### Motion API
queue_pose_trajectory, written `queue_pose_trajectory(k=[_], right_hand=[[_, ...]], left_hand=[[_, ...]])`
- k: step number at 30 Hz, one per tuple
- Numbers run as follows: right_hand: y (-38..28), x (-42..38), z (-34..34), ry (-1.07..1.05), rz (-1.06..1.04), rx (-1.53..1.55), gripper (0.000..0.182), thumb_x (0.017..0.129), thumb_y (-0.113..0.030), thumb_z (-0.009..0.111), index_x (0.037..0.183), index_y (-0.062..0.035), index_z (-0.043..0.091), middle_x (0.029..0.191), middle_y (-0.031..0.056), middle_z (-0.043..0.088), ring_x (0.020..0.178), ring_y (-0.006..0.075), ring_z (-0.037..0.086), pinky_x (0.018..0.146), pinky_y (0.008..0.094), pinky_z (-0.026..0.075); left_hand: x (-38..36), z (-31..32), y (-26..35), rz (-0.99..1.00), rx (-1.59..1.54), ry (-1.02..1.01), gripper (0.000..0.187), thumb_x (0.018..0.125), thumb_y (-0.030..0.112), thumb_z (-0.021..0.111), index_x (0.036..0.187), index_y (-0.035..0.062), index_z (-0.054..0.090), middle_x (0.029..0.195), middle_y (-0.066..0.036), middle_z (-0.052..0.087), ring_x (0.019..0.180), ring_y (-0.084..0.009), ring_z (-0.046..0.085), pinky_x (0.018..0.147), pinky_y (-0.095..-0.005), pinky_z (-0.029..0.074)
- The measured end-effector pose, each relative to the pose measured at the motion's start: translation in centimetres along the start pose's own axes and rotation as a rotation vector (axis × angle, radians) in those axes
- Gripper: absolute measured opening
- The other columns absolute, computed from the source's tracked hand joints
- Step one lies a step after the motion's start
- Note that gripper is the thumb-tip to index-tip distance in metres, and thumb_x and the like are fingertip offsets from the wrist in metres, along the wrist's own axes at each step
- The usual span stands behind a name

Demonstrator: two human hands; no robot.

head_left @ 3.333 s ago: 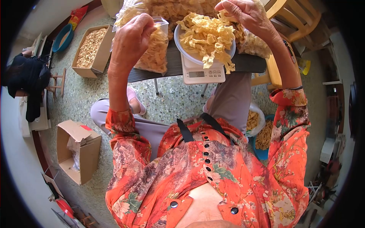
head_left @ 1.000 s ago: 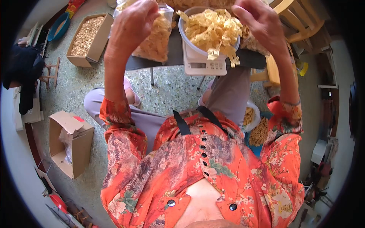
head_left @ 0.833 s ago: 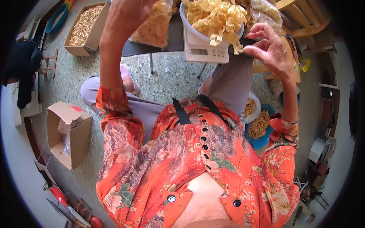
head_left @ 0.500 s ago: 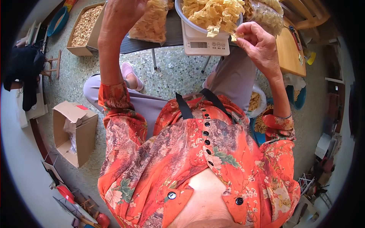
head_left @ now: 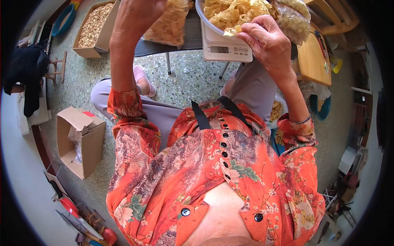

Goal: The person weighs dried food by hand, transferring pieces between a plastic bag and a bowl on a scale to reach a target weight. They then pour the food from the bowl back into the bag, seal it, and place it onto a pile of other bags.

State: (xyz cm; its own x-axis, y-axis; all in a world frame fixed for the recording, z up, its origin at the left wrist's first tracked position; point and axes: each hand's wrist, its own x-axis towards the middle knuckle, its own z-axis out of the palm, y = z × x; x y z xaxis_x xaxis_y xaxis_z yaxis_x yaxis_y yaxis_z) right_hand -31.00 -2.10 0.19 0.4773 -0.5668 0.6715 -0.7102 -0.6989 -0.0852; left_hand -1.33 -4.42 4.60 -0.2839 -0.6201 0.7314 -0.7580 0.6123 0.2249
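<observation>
A clear bowl point(head_left: 211, 25) heaped with pale yellow dried pieces point(head_left: 232, 11) rests on a white digital scale point(head_left: 225, 50) at the top of the view. My right hand point(head_left: 269, 43) is at the bowl's near right edge, thumb and fingertips pinched on a small yellow piece point(head_left: 233, 30). My left hand point(head_left: 141, 14) is at the upper left, beside an upright plastic bag of dried pieces point(head_left: 168, 26); its fingertips are cut off by the frame's top edge. Another filled bag point(head_left: 290, 22) lies right of the bowl.
The scale stands on a dark table point(head_left: 191, 37). A wooden stool point(head_left: 314, 61) is at the right, with blue basins point(head_left: 320, 107) below. Left are a carton of dried chips point(head_left: 94, 26), an open cardboard box point(head_left: 81, 141) and a blue basin point(head_left: 63, 20).
My right hand has moved left, over the bowl's near edge, with a yellow piece between its fingertips. My left hand has shifted slightly right. Table, bowl and scale appear slightly farther right.
</observation>
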Motion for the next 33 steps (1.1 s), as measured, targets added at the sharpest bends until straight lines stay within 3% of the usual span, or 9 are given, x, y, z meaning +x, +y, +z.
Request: queue_pose_trajectory(k=[10,17,20,23,24,28,29,30,33], right_hand=[[0.1,0.1,0.7,-0.018,0.104,0.094,0.012,0.089,-0.022,0.076,0.09,-0.0098,0.074,0.091,0.0046,0.069,0.078,0.0275,0.07,0.068,0.0383,0.057],[-0.3,0.0,0.7,0.006,-0.034,-0.051,0.018,0.091,-0.027,0.075,0.087,-0.0094,0.074,0.088,0.0039,0.07,0.079,0.0259,0.069,0.067,0.0364,0.057],[-0.2,-0.4,0.1,0.05,-0.076,0.011,0.016,0.091,-0.023,0.076,0.087,-0.0078,0.074,0.088,0.0053,0.07,0.08,0.0261,0.069,0.068,0.0365,0.057],[0.2,-0.6,-0.7,0.16,-0.038,0.099,0.012,0.09,-0.017,0.076,0.086,-0.0063,0.073,0.089,0.0067,0.071,0.081,0.0265,0.07,0.069,0.0364,0.057],[0.3,-1.0,-0.9,0.219,0.018,0.152,0.01,0.09,-0.014,0.076,0.086,-0.0057,0.073,0.089,0.0071,0.071,0.082,0.0267,0.07,0.07,0.0362,0.057],[2.0,-0.8,-1.6,0.352,0.064,0.028,0.017,0.09,-0.011,0.074,0.105,-0.0046,0.072,0.106,0.0122,0.072,0.099,0.0315,0.069,0.087,0.0399,0.056],[2.4,-0.7,-1.9,0.317,0.083,0.058,0.027,0.093,-0.012,0.07,0.119,-0.0044,0.069,0.119,0.0151,0.07,0.113,0.0341,0.065,0.098,0.0428,0.052],[2.5,-0.3,-0.9,0.332,0.07,0.051,0.027,0.093,-0.012,0.07,0.119,-0.0044,0.069,0.119,0.0151,0.07,0.113,0.0341,0.065,0.098,0.0428,0.052],[2.6,1.0,-0.5,0.228,0.038,0.038,0.036,0.1,-0.025,0.062,0.129,-0.0027,0.066,0.128,0.0177,0.067,0.124,0.0366,0.06,0.106,0.0461,0.047]], left_hand=[[0.1,0.1,-0.1,-0.073,-0.002,-0.038,0.011,0.083,-0.001,0.07,0.089,0.0009,0.062,0.087,-0.016,0.063,0.084,-0.035,0.063,0.076,-0.0431,0.05],[0.0,-0.1,0.2,-0.025,0.043,-0.023,0.012,0.082,-0.002,0.07,0.089,0.0014,0.061,0.085,-0.016,0.062,0.084,-0.0358,0.063,0.076,-0.0436,0.05],[-0.4,0.0,-0.7,-0.023,0.107,-0.076,0.009,0.086,0.001,0.071,0.095,0.0016,0.066,0.088,-0.012,0.068,0.085,-0.0275,0.066,0.076,-0.0381,0.052],[-0.4,0.8,-2.6,0.056,0.063,0.036,0.015,0.087,0.01,0.08,0.094,0.0024,0.068,0.091,-0.009,0.068,0.071,-0.0228,0.067,0.061,-0.0327,0.054],[-0.4,0.5,-2.0,0.013,-0.017,0.042,0.014,0.087,0.01,0.075,0.092,0.0032,0.064,0.089,-0.011,0.065,0.083,-0.0361,0.066,0.071,-0.0441,0.052],[-1.0,-0.2,-1.2,-0.027,-0.044,0.042,0.012,0.087,0.009,0.076,0.09,0.0044,0.065,0.087,-0.01,0.064,0.078,-0.0326,0.065,0.068,-0.042,0.051],[-1.3,-0.4,-1.0,-0.051,-0.024,0.024,0.012,0.087,0.006,0.077,0.09,0.0026,0.066,0.085,-0.009,0.063,0.072,-0.0254,0.065,0.063,-0.0362,0.051],[-1.8,-0.3,-1.8,-0.075,-0.008,0.013,0.012,0.087,0.004,0.079,0.09,0.0008,0.067,0.084,-0.009,0.063,0.066,-0.0183,0.065,0.058,-0.0304,0.052],[-2.3,-0.9,-1.6,-0.075,-0.005,0.021,0.014,0.086,0.003,0.079,0.09,0.0016,0.066,0.082,-0.009,0.06,0.064,-0.0189,0.061,0.058,-0.0314,0.049]])
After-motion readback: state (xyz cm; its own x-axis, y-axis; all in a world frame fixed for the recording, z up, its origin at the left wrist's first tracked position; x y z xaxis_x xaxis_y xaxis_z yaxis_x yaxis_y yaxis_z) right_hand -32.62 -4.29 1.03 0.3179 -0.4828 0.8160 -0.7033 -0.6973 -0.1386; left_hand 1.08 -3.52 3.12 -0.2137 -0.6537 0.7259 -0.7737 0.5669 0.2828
